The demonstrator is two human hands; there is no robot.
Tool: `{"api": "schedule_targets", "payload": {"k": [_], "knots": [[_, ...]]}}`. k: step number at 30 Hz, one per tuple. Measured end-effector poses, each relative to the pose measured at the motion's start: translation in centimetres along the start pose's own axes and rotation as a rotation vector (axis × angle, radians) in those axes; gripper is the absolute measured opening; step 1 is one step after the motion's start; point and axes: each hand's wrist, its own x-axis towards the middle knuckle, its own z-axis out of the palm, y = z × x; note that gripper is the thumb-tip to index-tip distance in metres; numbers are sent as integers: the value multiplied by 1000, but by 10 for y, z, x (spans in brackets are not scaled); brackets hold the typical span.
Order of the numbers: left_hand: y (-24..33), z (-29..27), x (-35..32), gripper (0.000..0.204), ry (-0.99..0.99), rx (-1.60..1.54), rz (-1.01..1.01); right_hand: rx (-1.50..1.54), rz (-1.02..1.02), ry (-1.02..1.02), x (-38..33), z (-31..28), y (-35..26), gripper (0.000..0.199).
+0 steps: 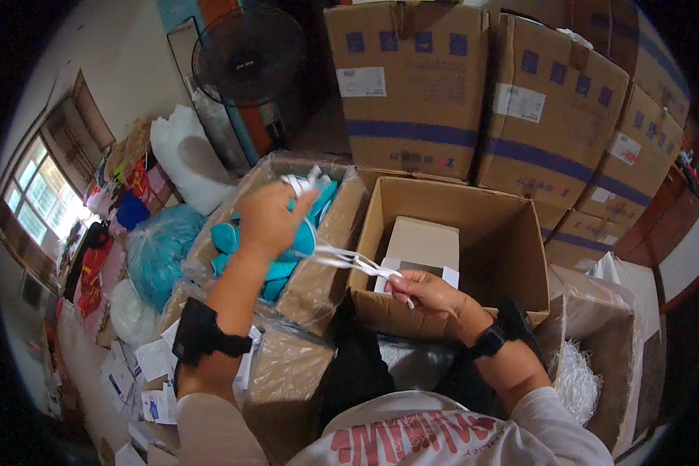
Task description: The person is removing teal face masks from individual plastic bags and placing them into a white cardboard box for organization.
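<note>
left hand (268,219) grips teal items (287,248) over plastic-lined box (318,272); right hand (431,293) pinches white straps (349,259) right of it. step: pulling straps free. next needs steady tension.

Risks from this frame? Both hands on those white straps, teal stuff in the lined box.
1. The thin white straps run taut between the left hand and right hand; a harder pull might snap or tangle them.
2. The left hand grips a teal soft item over the plastic-lined cardboard box; neighbouring teal pieces may get dragged out.
3. The open brown cardboard box sits close; the straps could snag its flap.
</note>
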Motion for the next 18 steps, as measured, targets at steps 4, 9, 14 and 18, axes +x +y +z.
{"api": "schedule_targets", "payload": {"k": [4,9,14,18], "knots": [[4,44,-54,23,-442,-423,-187,-359,-142,-7,3,12,-13,23],[31,85,-104,30,-740,-1094,-423,-611,-283,-12,1,21,-20,25],[24,84,-112,22,-871,-1143,-598,-333,-9,-14,-15,25,-41,30],[22,82,-115,21,-726,-1081,-554,-159,43,61,-11,12,-26,27]]}}
